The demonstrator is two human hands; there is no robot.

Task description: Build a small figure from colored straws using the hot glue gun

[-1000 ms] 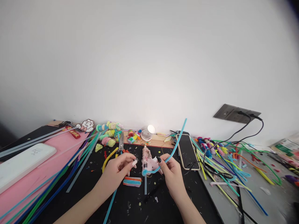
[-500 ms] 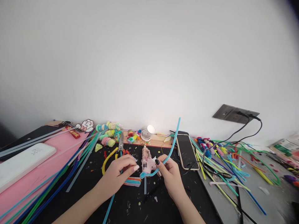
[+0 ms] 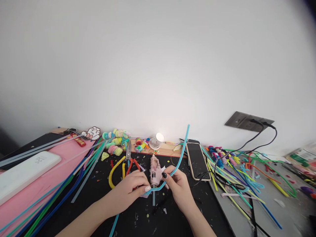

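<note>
Tabletop [image 3: 153, 225]: left hand [image 3: 130, 189] newly on blue stem [image 3: 182, 155]

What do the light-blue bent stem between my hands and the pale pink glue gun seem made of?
Light-blue bent stem: probably matte, fuzzy chenille over wire, from its soft look and upright curve. Pale pink glue gun: likely smooth moulded plastic, given its crisp-edged opening.

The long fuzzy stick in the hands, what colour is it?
The long, bent pipe cleaner is light blue, seen in the head view.
</note>
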